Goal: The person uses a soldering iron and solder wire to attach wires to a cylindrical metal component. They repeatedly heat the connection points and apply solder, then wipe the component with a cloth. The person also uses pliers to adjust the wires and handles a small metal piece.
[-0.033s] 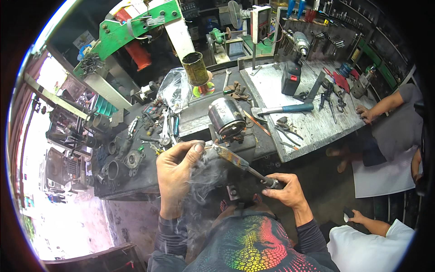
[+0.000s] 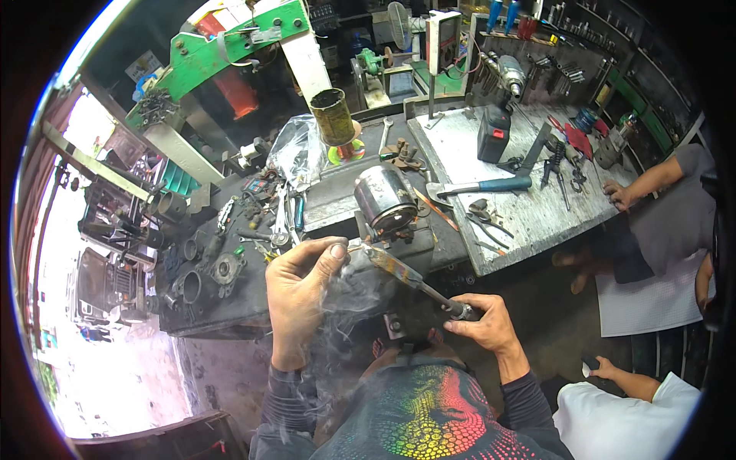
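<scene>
My right hand [image 2: 484, 326] is wrapped around the dark handle of a large soldering iron [image 2: 400, 270]. Its broad, discoloured metal head points up and left toward my left fingertips. With thumb and fingers pinched together, my left hand [image 2: 299, 287] is at the iron's tip; a small pale piece shows there, too small to name. Smoke [image 2: 349, 295] curls around the tip and past my left wrist. Just beyond the tip, a shiny cylindrical motor housing [image 2: 385, 198] lies tilted on the bench, its dark open end toward me.
Behind the housing stands a yellowish metal cylinder [image 2: 332, 119]. A blue-handled hammer [image 2: 483, 185], pliers [image 2: 491, 222] and a cordless impact wrench [image 2: 494, 130] rest on the right board. Wrenches and metal parts [image 2: 226, 268] crowd the left. Another person's hand [image 2: 616, 194] touches the board's right edge.
The smoke has shifted slightly in shape. Both hands and the soldering iron keep practically the same place.
</scene>
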`<state>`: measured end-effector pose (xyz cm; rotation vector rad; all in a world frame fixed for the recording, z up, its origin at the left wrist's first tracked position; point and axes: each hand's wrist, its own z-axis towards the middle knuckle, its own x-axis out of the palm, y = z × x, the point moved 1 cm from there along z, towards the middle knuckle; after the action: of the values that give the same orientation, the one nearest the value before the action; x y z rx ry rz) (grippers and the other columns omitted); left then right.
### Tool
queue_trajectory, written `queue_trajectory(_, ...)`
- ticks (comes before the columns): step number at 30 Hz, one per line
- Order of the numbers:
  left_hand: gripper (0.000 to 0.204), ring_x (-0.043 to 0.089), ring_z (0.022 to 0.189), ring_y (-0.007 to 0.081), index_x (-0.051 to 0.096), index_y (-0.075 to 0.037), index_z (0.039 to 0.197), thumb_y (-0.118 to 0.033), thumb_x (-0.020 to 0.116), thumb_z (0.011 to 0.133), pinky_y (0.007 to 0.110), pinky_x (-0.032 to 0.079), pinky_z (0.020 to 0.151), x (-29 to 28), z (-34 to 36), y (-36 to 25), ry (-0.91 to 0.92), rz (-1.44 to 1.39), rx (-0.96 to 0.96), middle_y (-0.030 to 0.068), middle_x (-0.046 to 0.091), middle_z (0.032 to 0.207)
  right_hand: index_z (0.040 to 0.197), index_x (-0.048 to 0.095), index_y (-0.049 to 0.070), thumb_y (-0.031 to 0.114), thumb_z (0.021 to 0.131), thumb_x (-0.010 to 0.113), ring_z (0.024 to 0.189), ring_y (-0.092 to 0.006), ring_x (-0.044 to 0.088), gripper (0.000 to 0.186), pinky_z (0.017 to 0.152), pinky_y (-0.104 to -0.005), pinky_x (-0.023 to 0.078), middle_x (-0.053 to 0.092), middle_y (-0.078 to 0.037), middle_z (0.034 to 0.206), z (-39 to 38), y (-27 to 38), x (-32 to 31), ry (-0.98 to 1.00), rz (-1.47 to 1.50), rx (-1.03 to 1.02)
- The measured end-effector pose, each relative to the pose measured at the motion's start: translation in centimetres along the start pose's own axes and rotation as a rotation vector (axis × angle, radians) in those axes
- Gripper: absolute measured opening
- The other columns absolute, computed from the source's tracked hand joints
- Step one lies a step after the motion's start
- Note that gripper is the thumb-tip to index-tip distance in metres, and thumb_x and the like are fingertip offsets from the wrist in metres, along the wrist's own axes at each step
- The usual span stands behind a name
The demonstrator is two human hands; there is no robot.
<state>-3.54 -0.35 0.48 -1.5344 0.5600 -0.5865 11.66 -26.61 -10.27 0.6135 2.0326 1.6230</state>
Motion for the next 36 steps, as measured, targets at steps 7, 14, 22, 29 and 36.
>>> queue_trajectory(7,0.027,0.073,0.096,0.0131,0.074,0.005,0.119,-0.002,0.08,0.094,0.028,0.06,0.086,0.0,-0.6,-0.4,0.022,-0.095,0.131,0.0103,0.078,0.108,0.11,0.078,-0.003,0.001,0.078,0.088,0.072,-0.0077,0.067,0.034,0.065,-0.0248,0.055,0.074,-0.001,0.085,0.7,0.3,0.0,0.012,-0.019,-0.067)
queue_trajectory(14,0.024,0.072,0.1,0.0133,0.076,0.004,0.115,0.002,0.08,0.091,0.028,0.059,0.092,-0.3,-0.8,0.4,-0.008,-0.109,0.21,0.0092,0.078,0.109,0.108,0.08,-0.001,0.007,0.076,0.091,0.083,-0.0057,0.064,0.035,0.078,-0.0242,0.053,0.076,0.0,0.09,0.4,0.6,0.3,0.007,-0.078,-0.01)
queue_trajectory(22,0.027,0.073,0.102,0.0132,0.075,0.004,0.118,0.003,0.08,0.091,0.027,0.058,0.094,-1.1,-0.6,1.6,0.011,-0.104,0.25,0.0089,0.078,0.111,0.108,0.08,-0.001,0.007,0.076,0.092,0.083,-0.0058,0.065,0.036,0.075,-0.024,0.053,0.076,0.0,0.091,0.1,0.6,1.0,-0.02,-0.077,-0.008)
queue_trajectory(29,0.029,0.072,0.108,0.016,0.074,0.004,0.121,0.002,0.078,0.093,0.03,0.057,0.097,-1.5,-0.7,1.8,0.007,-0.115,0.251,0.0114,0.077,0.116,0.107,0.08,-0.001,0.007,0.074,0.092,0.08,-0.0059,0.066,0.036,0.071,-0.0234,0.053,0.076,-0.001,0.09,0.0,0.9,1.7,-0.04,-0.067,-0.021)
queue_trajectory(36,0.024,0.073,0.105,0.0182,0.078,0.002,0.114,0.001,0.08,0.09,0.031,0.057,0.095,-1.9,-0.5,2.1,-0.036,0.044,0.334,0.0124,0.077,0.112,0.105,0.08,0.0,0.009,0.074,0.093,0.073,-0.0048,0.063,0.035,0.066,-0.022,0.05,0.072,0.002,0.084,0.0,1.3,1.8,-0.051,-0.111,-0.056)
